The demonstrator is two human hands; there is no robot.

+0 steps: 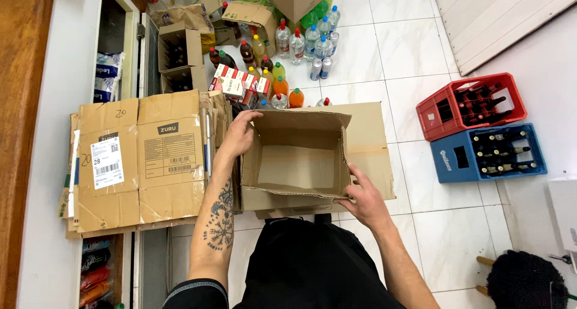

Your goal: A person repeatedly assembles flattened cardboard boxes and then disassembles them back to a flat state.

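Both hands' grip, open empty cardboard box (296,159)

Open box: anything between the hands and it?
Nothing visible. The left hand grips the open box at its far left corner; the right hand holds its near right corner. The box looks empty.

- It looked like a shop's stockroom.
- Soft-drink and water bottles (282,44) stood massed on the white tiled floor (384,62).
- Red (470,104) and blue bottle crates (488,154) sat beside flattened cardboard boxes (141,159).
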